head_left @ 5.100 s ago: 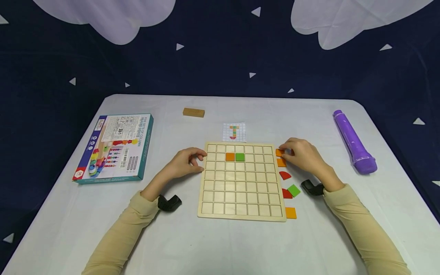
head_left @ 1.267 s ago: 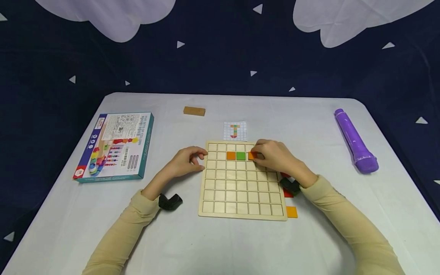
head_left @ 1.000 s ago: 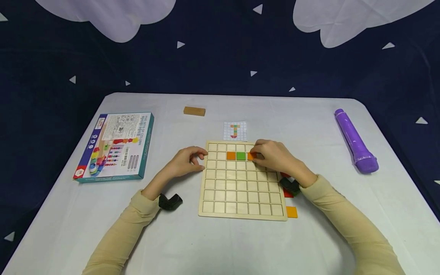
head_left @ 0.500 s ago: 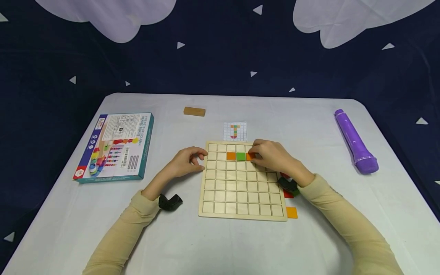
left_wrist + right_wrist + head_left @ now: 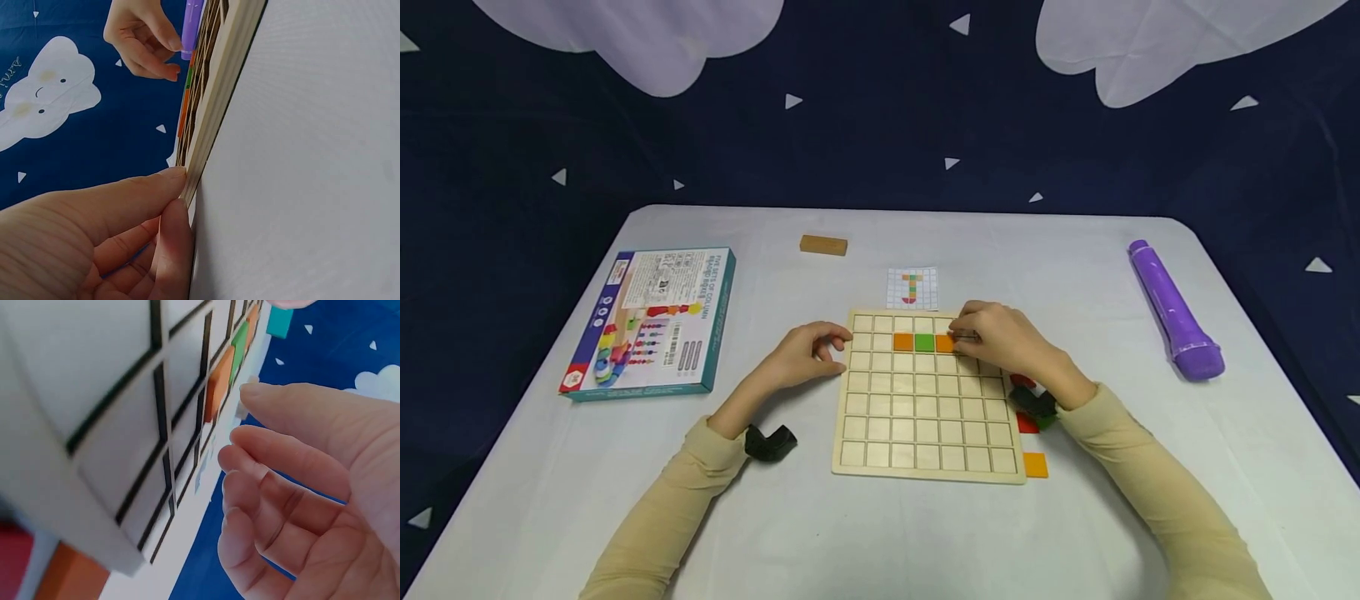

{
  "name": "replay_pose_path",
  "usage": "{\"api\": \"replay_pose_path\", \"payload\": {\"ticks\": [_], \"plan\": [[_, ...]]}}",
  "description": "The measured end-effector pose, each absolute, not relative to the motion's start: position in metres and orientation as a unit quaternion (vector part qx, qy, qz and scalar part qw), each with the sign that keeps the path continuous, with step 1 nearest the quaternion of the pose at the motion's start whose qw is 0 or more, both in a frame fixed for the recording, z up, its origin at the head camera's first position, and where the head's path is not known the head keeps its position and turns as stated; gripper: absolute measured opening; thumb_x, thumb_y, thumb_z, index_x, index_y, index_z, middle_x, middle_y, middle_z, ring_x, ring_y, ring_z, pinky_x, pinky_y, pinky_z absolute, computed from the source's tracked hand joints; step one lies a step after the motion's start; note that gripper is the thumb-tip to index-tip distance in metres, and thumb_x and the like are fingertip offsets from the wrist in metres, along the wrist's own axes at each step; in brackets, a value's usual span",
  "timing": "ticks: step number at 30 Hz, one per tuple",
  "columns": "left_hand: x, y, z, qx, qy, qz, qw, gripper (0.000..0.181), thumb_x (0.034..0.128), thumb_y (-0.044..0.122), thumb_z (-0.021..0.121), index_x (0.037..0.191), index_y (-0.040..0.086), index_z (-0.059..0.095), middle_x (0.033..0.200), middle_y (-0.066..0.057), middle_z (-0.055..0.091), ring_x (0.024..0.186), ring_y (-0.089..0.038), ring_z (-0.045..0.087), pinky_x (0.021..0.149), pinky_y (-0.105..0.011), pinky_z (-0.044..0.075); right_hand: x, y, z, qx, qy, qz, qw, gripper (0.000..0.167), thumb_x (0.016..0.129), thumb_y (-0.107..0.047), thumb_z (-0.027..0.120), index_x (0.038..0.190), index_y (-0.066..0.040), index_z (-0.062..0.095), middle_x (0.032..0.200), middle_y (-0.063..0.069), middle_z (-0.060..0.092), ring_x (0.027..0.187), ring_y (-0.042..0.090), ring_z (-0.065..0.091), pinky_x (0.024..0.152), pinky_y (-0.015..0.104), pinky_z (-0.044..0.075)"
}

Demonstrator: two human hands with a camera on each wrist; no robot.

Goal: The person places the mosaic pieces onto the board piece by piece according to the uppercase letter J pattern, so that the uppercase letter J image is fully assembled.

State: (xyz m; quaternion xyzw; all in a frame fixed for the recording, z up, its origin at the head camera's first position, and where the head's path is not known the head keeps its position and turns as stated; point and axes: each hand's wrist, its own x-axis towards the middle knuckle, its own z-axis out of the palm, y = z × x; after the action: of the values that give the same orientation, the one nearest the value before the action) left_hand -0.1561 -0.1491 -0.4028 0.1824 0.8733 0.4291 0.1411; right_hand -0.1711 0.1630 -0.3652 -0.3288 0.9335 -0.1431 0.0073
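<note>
A wooden grid board (image 5: pixel 917 477) lies on the table. In its second row from the back an orange tile (image 5: pixel 903 342), a green tile (image 5: pixel 924 342) and another orange tile (image 5: pixel 944 343) stand side by side. My left hand (image 5: pixel 805 357) holds the board's left edge; thumb and a finger of that hand (image 5: pixel 94 237) meet the rim (image 5: pixel 222 94) in the left wrist view. Just right of the right-hand orange tile is my right hand (image 5: pixel 1003 333). The right wrist view shows this hand (image 5: pixel 312 469) loosely curled, holding nothing, apart from the nearest orange tile (image 5: pixel 219 384).
A pattern card (image 5: pixel 912 288) lies behind the board, a wooden block (image 5: pixel 823 245) farther back. Red pieces (image 5: pixel 1027 423), a partly covered green one and a yellow-orange tile (image 5: pixel 1035 465) lie at the board's right. A box (image 5: pixel 647 321) is left, a purple torch-shaped object (image 5: pixel 1172 308) right.
My right hand has come left from the loose pieces with an orange tile, slid it beside the green one and let go, drawing slightly right. My left hand has stayed at the board's edge.
</note>
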Motion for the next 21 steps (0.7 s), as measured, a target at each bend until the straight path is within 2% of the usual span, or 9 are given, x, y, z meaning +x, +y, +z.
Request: {"api": "replay_pose_path", "payload": {"ticks": [9,16,21], "plan": [[-0.155,-0.149,-0.403,0.179,0.874,0.429,0.141,0.042,0.0793,0.004,0.07,0.12,0.001,0.058,0.1,-0.013,0.06,0.072,-0.012,0.055,0.07,-0.027,0.045,-0.168,0.178,-0.363,-0.308,0.939,-0.149,0.008,0.023,0.083,-0.015,0.069,0.103,-0.003,0.072,0.098,0.01,0.067,0.074,0.017,0.061,0.062,0.03,0.051],[-0.156,-0.149,-0.403,0.177,0.875,0.428,0.141,0.042,0.079,0.004,0.071,0.119,0.001,0.058,0.1,-0.013,0.06,0.072,-0.012,0.055,0.07,-0.026,0.046,-0.165,0.189,-0.362,-0.289,0.944,-0.158,0.011,0.025,0.083,-0.016,0.069,0.104,-0.003,0.071,0.1,0.011,0.067,0.081,0.021,0.063,0.064,0.033,0.05],[-0.156,-0.148,-0.404,0.177,0.875,0.427,0.142,0.042,0.079,0.004,0.071,0.12,0.001,0.058,0.1,-0.013,0.06,0.072,-0.012,0.055,0.069,-0.026,0.046,-0.164,0.197,-0.362,-0.281,0.947,-0.155,0.002,0.025,0.082,-0.016,0.07,0.103,-0.003,0.072,0.1,0.01,0.068,0.073,0.017,0.06,0.061,0.03,0.047]]}}
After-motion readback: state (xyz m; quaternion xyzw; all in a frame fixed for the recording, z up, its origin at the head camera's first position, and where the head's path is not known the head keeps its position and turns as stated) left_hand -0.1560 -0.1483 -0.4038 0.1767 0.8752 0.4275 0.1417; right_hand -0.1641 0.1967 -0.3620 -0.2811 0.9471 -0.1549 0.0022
